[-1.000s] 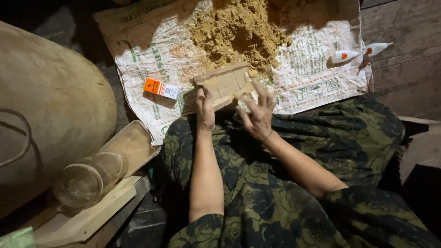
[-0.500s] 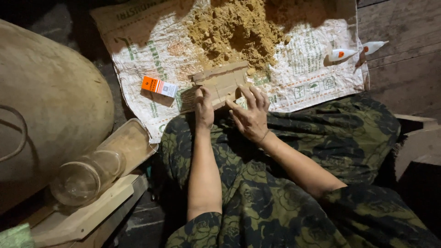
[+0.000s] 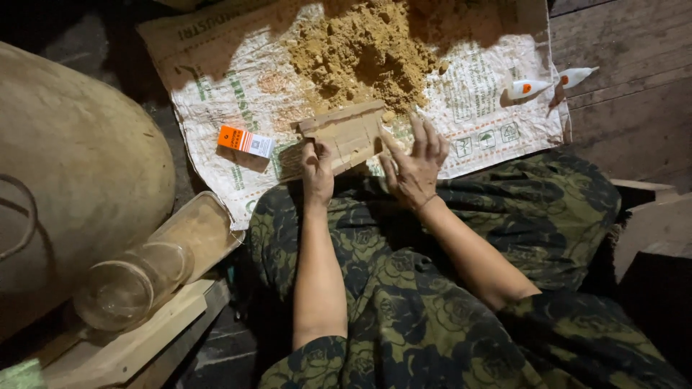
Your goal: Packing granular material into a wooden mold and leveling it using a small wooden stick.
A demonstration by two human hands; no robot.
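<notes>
A flat wooden block [image 3: 346,135] lies at the near edge of a printed woven sack [image 3: 238,94] spread on the floor. My left hand [image 3: 317,173] grips the block's left end. At the block's right end my right hand [image 3: 414,162] has its fingers spread, with the fingertips touching or just over the wood. A heap of yellow-brown powder [image 3: 367,50] sits on the sack just beyond the block. My lap, in dark green flowered cloth [image 3: 432,302], fills the lower part of the view.
A small orange and white box [image 3: 246,141] lies on the sack to the left. Two white squeeze tubes [image 3: 548,83] lie at the sack's right edge. A big tan rounded vessel [image 3: 72,173], a clear jar [image 3: 133,284] and wooden boards [image 3: 130,346] stand at left.
My right hand has lifted off the block and spread its fingers. The left hand keeps its hold on the block's left end.
</notes>
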